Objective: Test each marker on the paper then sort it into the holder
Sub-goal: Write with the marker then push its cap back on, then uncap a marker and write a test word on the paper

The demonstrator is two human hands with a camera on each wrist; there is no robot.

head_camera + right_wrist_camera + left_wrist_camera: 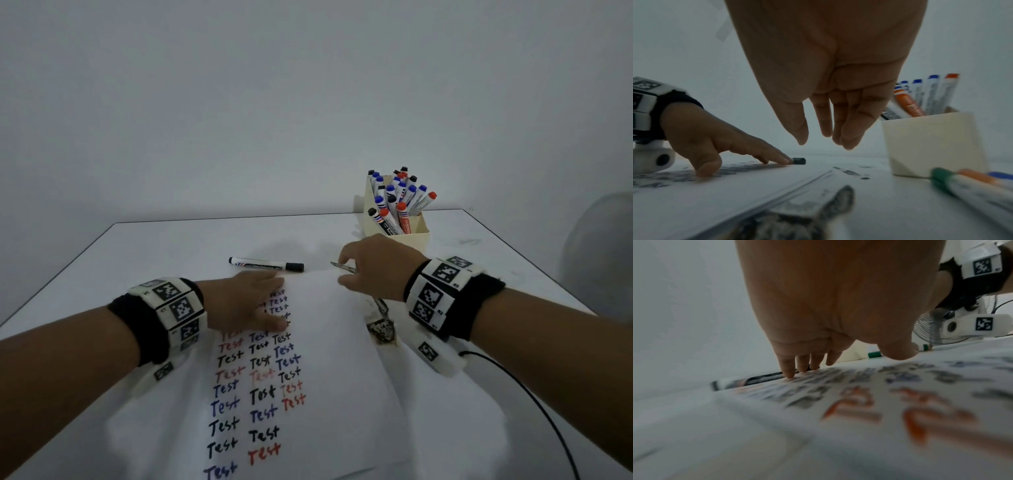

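My left hand [250,301] lies flat on the white paper [342,359], covering the top rows of the coloured "Test" words. Its fingertips [789,373] press the sheet's far edge. Just beyond them a black-capped marker [265,264] lies on the table, its cap [799,161] showing past the fingers. My right hand [373,270] hovers above the table in front of the cream holder [416,236], fingers hanging loose and holding nothing [822,142]. The holder contains several blue, red and black markers. A green-capped marker [962,183] lies on the table below my right wrist.
A smudged, eraser-like block [381,329] sits at the paper's right edge under my right wrist. Beside the green marker lie an orange-capped one [978,176] and a blue-capped one [1001,175]. A black cable [534,404] trails from the right wrist. The wall stands close behind the table.
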